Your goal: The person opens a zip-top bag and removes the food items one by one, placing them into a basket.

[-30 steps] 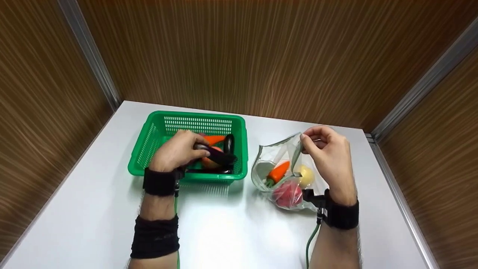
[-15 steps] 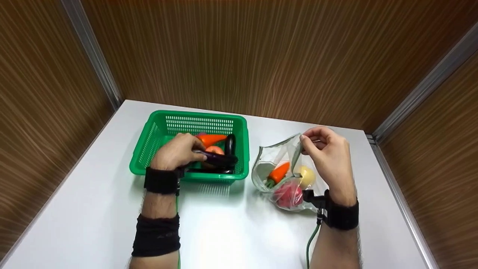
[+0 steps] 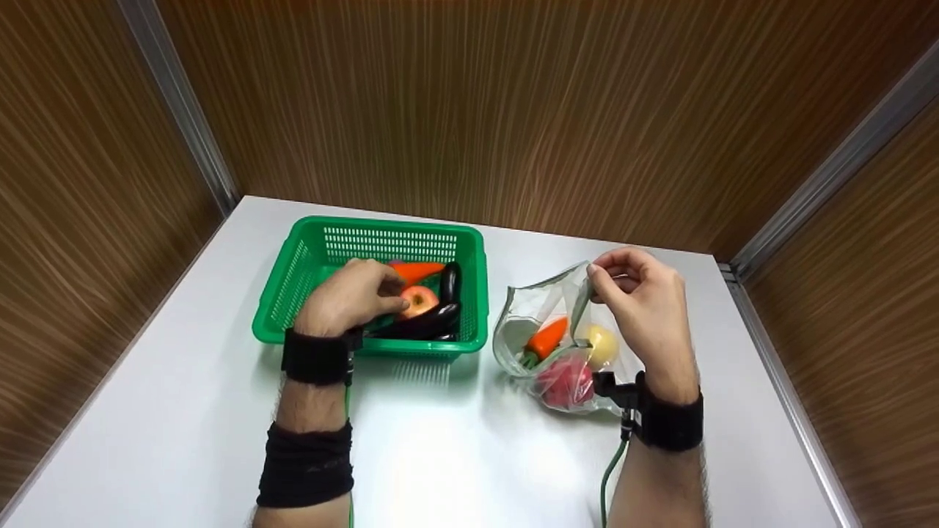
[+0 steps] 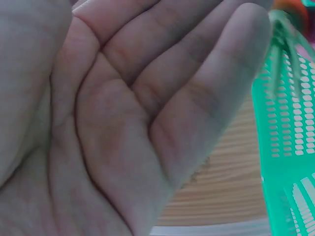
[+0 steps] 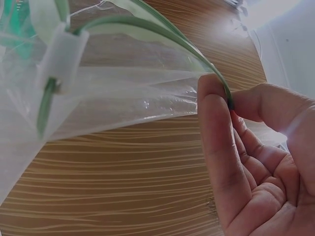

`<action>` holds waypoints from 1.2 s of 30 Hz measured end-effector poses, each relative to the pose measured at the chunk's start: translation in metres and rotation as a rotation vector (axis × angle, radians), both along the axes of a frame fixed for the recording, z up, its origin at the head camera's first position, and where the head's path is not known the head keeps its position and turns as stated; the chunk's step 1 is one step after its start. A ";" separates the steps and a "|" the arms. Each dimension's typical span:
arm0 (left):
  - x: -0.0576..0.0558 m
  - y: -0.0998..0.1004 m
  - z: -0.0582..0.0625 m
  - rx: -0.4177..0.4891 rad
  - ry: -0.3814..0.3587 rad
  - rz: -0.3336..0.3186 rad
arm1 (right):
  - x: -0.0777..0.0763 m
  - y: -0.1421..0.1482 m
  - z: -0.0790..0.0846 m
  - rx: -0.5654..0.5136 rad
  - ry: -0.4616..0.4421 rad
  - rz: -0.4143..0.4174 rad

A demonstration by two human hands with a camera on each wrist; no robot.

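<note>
My left hand [image 3: 352, 297] is over the green basket [image 3: 480, 293], its thumb tip right at a red-yellow apple [image 3: 419, 301]. In the left wrist view the palm [image 4: 118, 128] shows nothing in it, with the fingers loosely bent. A dark eggplant [image 3: 433, 321] lies along the basket's near side, and another eggplant [image 3: 450, 282] stands against the right side. Behind the apple is an orange carrot [image 3: 422, 272]. My right hand [image 3: 649, 301] pinches the green-edged rim of a clear zip bag [image 3: 524, 297], holding its mouth open. Through the plastic show a carrot [image 3: 548, 339], a yellow ball-shaped item [image 3: 602, 347] and a pinkish-red round item [image 3: 566, 383].
Both basket and bag stand on a white table [image 3: 440, 455], the basket at the left and the bag at the right. Wood-grained panels [image 3: 469, 110] enclose the table at the back and sides. A green cable [image 3: 610, 469] trails from the right wrist.
My left hand has let go of the eggplant it held, which now lies lower at the basket's near side, uncovering the apple. The right hand and bag have stayed in place.
</note>
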State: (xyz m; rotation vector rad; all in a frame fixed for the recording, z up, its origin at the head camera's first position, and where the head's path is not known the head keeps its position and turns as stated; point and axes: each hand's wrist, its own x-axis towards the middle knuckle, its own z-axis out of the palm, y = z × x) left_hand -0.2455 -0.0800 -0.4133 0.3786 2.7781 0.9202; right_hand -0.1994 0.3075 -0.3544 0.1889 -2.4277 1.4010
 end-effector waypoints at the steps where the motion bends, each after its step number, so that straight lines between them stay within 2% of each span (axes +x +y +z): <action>1: 0.001 0.002 0.002 0.008 0.017 -0.008 | 0.000 0.000 0.000 -0.001 0.002 0.001; 6: 0.010 0.013 0.011 0.031 0.106 -0.063 | 0.001 -0.003 0.001 0.000 0.008 0.002; 18: 0.030 0.053 0.031 0.148 0.396 -0.203 | 0.008 -0.005 0.004 -0.008 0.029 -0.003; 23: 0.038 0.068 0.034 0.192 0.484 -0.312 | 0.009 -0.006 0.004 -0.007 0.037 -0.009; 27: 0.041 0.078 0.034 0.196 0.520 -0.379 | 0.009 -0.009 0.004 -0.020 0.057 -0.008; 36: 0.041 0.099 0.026 0.229 0.519 -0.451 | 0.011 -0.014 0.005 -0.043 0.068 0.021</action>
